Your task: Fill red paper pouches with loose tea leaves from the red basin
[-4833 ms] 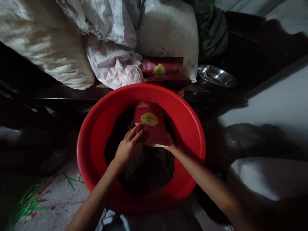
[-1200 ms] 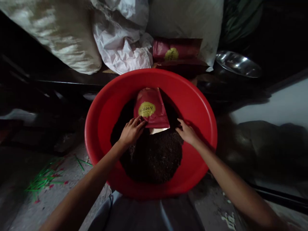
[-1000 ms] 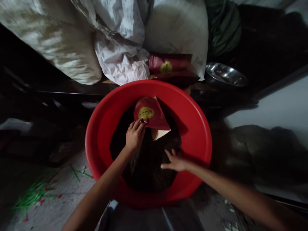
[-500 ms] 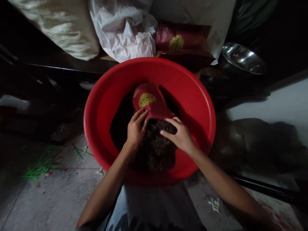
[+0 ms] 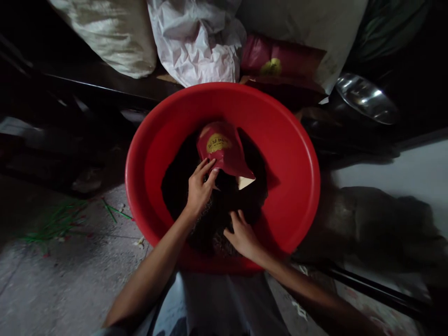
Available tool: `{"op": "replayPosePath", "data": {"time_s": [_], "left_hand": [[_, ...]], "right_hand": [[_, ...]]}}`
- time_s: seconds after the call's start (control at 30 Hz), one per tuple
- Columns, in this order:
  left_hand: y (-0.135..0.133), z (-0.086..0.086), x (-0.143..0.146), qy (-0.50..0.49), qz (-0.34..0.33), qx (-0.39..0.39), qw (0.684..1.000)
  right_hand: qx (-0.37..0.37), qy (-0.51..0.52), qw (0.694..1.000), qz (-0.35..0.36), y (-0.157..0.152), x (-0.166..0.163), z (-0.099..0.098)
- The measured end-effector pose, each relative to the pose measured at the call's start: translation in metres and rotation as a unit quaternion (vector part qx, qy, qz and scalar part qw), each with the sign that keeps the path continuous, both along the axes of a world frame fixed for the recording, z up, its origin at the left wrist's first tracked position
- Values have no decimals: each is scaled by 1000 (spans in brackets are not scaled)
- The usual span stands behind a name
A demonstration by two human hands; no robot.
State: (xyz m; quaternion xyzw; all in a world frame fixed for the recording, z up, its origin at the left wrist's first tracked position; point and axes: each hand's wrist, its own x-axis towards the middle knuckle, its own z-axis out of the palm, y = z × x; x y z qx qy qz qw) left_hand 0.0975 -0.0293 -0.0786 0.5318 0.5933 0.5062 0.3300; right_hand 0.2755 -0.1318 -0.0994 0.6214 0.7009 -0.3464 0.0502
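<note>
Landmark: red basin (image 5: pixel 150 140), round, on the floor in front of the person. We list all places from it.

1. Pouch (image 5: pixel 226 151): dark red with 1 yellow oval label, inside the basin, toward the far side of its middle. It lies on the heap, tilted. Its long axis runs from the far rim toward the near rim, closed end away from the person. The open mouth faces the person, with a pale inner corner showing.
2. Heap (image 5: pixel 175 186): dark, crumbly, loose stuff filling the basin floor. We cannot tell what it is.
3. Left hand (image 5: pixel 199 189): inside the basin, left of centre, pinching the near left corner of the pouch's mouth between fingers (image 5: pixel 207 167) and thumb.
4. Right hand (image 5: pixel 243 235): inside the basin by the near rim, palm down on the heap, fingers spread and loose, gripping nothing we can see. The pouch lies beyond it, up and a little left, apart from it. The left hand is the nearer 1, already on the pouch.
5. Sacks (image 5: pixel 199 42): pale and crumpled, behind the far rim.
6. Spare pouches (image 5: pixel 280 58): stacked just behind the far rim, to the right.
7. Steel bowl (image 5: pixel 366 98): right of the far rim, well apart.
8. Green strips (image 5: pixel 59 224): on the floor left of the basin.
</note>
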Motion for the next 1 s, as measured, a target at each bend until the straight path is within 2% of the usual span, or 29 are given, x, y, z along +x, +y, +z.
{"op": "replayPosePath", "data": {"time_s": [0.07,0.13,0.2,0.3,0.37,0.4,0.47,0.5,0.57,0.6,0.67,0.73,0.8,0.87,0.9,0.93,1.0], "left_hand": [[0,-1,-1,-1,-6,0,1000],[1,-3,-3,-3,-18,-2,1000],[1,-7,-4,-5,-26,-5,1000],[2,-13,-6,-6,-18,-4,1000],[2,-16,-8,-16,-9,1,1000],[2,-17,-9,-23,-8,2,1000],[2,-18,-10,-38,-11,3,999],[3,-18,-10,-43,-13,3,999],[3,-19,-11,-48,-14,4,999],[4,-19,-12,-48,-15,4,999],[4,-19,-12,-45,-17,5,999],[4,-19,-13,-42,-18,8,999],[4,-18,-12,-46,-16,14,999],[4,-15,-12,-53,-17,21,998],[3,-13,-11,-57,-21,25,998],[3,-12,-10,-59,-24,29,998],[2,-9,-9,-63,-25,40,997]], "right_hand": [[10,79,997,25,3,-7,8],[35,165,983,75,21,-3,24],[113,215,967,83,47,5,45],[296,197,935,5,75,15,72],[383,155,910,-27,71,14,76],[398,137,907,-11,62,10,72],[358,94,924,92,33,-3,53],[307,68,935,167,17,-10,41],[212,13,933,292,-4,-22,19],[184,-3,924,334,-7,-26,12],[183,3,907,380,9,-26,10],[246,25,902,354,43,-16,24],[332,35,906,261,77,-1,45],[394,42,903,166,90,7,59],[409,50,899,147,86,8,61],[411,58,896,157,76,6,58],[370,57,897,235,41,-2,41]]}}
